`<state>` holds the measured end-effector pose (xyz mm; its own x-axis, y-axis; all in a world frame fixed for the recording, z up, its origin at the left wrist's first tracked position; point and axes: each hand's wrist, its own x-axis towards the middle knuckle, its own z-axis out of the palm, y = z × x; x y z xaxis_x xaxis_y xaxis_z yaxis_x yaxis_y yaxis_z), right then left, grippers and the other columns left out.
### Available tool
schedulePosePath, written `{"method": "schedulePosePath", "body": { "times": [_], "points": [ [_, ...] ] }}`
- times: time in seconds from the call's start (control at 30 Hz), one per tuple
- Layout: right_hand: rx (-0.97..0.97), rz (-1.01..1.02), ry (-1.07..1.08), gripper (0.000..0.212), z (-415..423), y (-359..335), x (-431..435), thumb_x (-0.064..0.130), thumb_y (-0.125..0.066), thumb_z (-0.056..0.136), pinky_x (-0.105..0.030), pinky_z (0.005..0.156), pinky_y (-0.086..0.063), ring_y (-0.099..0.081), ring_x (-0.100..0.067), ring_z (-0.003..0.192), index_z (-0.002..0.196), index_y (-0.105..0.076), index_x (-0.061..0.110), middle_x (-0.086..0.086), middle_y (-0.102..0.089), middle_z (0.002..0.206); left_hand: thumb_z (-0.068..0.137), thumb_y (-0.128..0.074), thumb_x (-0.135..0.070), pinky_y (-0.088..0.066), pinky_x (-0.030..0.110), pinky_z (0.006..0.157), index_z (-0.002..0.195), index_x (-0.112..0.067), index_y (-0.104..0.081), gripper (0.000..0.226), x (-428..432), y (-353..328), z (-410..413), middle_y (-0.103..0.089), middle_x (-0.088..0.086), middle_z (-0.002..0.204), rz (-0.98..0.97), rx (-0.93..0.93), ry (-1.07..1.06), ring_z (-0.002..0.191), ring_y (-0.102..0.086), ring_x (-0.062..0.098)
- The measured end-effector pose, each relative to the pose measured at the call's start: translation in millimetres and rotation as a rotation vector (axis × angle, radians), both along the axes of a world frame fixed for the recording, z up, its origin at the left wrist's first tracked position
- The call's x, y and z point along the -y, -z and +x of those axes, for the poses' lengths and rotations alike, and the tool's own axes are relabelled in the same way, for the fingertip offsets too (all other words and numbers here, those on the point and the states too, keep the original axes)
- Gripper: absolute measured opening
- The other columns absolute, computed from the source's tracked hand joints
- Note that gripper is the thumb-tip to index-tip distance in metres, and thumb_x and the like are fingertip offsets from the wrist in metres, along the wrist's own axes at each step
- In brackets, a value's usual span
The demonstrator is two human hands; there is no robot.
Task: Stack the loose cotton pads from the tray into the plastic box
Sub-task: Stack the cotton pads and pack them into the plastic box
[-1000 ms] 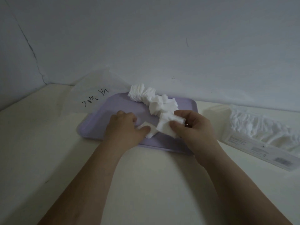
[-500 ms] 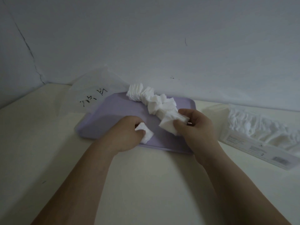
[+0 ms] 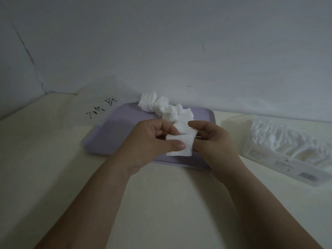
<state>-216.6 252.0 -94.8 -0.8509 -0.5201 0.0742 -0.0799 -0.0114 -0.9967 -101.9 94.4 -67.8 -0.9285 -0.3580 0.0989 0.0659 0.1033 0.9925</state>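
Left hand (image 3: 152,139) grip: thumb pinches stack (image 3: 179,147) front, above tray (image 3: 111,133). Right hand (image 3: 213,141) grip: closed on same stack. Loose pads (image 3: 159,106) trail along tray's back. Box (image 3: 280,159) sits right, on worktop (image 3: 45,159).

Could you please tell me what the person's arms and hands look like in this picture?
The left hand and right hand wear no gloves. The left forearm and right forearm are uncovered, with no sleeve edge in view. No watch or bracelet shows.
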Motion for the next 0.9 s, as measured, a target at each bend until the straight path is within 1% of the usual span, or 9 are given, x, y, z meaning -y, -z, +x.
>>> {"method": "schedulePosePath", "body": {
  "times": [0.07,0.2,0.27,0.37,0.5,0.67,0.77,0.83,0.9],
  "points": [
    [0.007,-0.008,-0.056,0.041,1.6,0.1,-0.1,-0.015,-0.071,0.084,-0.041,0.091,-0.062,-0.078,-0.023,0.098,0.114,-0.072,0.013,-0.004,-0.082,0.100,0.067,-0.092,-0.009,-0.058,0.026,0.076,0.089,-0.010,-0.074,0.028,2.1,2.6,-0.3,-0.078,0.020,0.095,-0.015,-0.018,-0.029,0.080,-0.070,0.017],
    [0.008,-0.025,-0.083,0.038,1.3,-0.9,-0.7,-0.011,-0.073,0.087,-0.035,0.090,-0.061,-0.077,-0.019,0.097,0.120,-0.071,0.008,-0.003,-0.082,0.104,0.081,-0.084,0.001,-0.051,0.014,0.068,0.093,-0.010,-0.077,0.018,7.2,4.0,-0.6,-0.080,0.008,0.090,-0.078,0.006,-0.035,0.077,-0.069,0.008],
    [-0.009,-0.008,-0.078,0.040,0.6,-1.6,-1.0,-0.007,-0.074,0.088,-0.037,0.093,-0.060,-0.077,-0.019,0.101,0.125,-0.068,0.007,-0.003,-0.081,0.106,0.083,-0.083,0.001,-0.051,0.016,0.070,0.094,-0.012,-0.077,0.018,7.2,6.0,-0.6,-0.080,0.005,0.090,-0.132,0.025,-0.042,0.077,-0.070,0.008],
    [-0.071,0.042,-0.071,0.041,0.8,-2.3,-1.3,-0.001,-0.078,0.088,-0.044,0.097,-0.059,-0.076,-0.019,0.100,0.125,-0.069,0.012,-0.003,-0.081,0.104,0.080,-0.086,-0.003,-0.052,0.023,0.069,0.090,-0.012,-0.075,0.018,7.5,8.5,-1.0,-0.079,0.007,0.085,-0.198,0.050,-0.064,0.071,-0.066,0.010],
    [-0.167,0.107,-0.076,0.042,3.1,-3.8,-1.8,0.021,-0.082,0.080,-0.053,0.095,-0.059,-0.071,-0.019,0.087,0.120,-0.071,0.024,-0.014,-0.079,0.099,0.076,-0.090,-0.002,-0.044,0.013,0.058,0.088,-0.006,-0.073,0.020,6.7,9.4,-2.0,-0.070,-0.010,0.066,-0.239,0.053,-0.070,0.057,-0.057,-0.001],
    [-0.244,0.163,-0.185,0.049,7.0,-6.6,-3.0,0.026,-0.078,0.078,-0.037,0.095,-0.059,-0.073,-0.010,0.103,0.124,-0.066,0.035,0.007,-0.078,0.113,0.074,-0.091,-0.002,-0.041,0.010,0.052,0.084,0.000,-0.070,0.024,5.6,9.6,-2.9,-0.062,-0.015,0.053,-0.272,0.056,-0.106,0.049,-0.051,-0.005],
    [-0.320,0.242,-0.214,0.066,9.1,-6.0,-3.1,0.017,-0.089,0.078,-0.031,0.096,-0.059,-0.072,-0.006,0.105,0.136,-0.060,0.028,0.013,-0.073,0.118,0.070,-0.094,-0.009,-0.043,0.017,0.053,0.093,-0.013,-0.064,0.038,8.8,13.5,-5.2,-0.058,-0.011,0.059,-0.352,0.072,-0.186,0.053,-0.049,0.003],
    [-0.361,0.245,-0.175,0.061,7.5,-4.1,-1.9,0.004,-0.084,0.083,-0.032,0.098,-0.058,-0.072,-0.008,0.106,0.135,-0.060,0.026,0.010,-0.073,0.118,0.069,-0.095,-0.017,-0.042,0.017,0.056,0.107,-0.025,-0.061,0.052,12.3,17.1,-5.8,-0.052,-0.015,0.059,-0.389,0.082,-0.163,0.055,-0.048,0.004],
    [-0.364,0.238,-0.176,0.060,6.1,-2.7,-2.4,-0.009,-0.073,0.086,-0.026,0.098,-0.056,-0.072,-0.007,0.108,0.136,-0.060,0.022,0.007,-0.075,0.117,0.072,-0.095,-0.021,-0.043,0.018,0.057,0.113,-0.030,-0.066,0.050,12.1,18.3,-5.3,-0.052,-0.018,0.058,-0.437,0.091,-0.072,0.055,-0.047,0.001]
  ]
}}
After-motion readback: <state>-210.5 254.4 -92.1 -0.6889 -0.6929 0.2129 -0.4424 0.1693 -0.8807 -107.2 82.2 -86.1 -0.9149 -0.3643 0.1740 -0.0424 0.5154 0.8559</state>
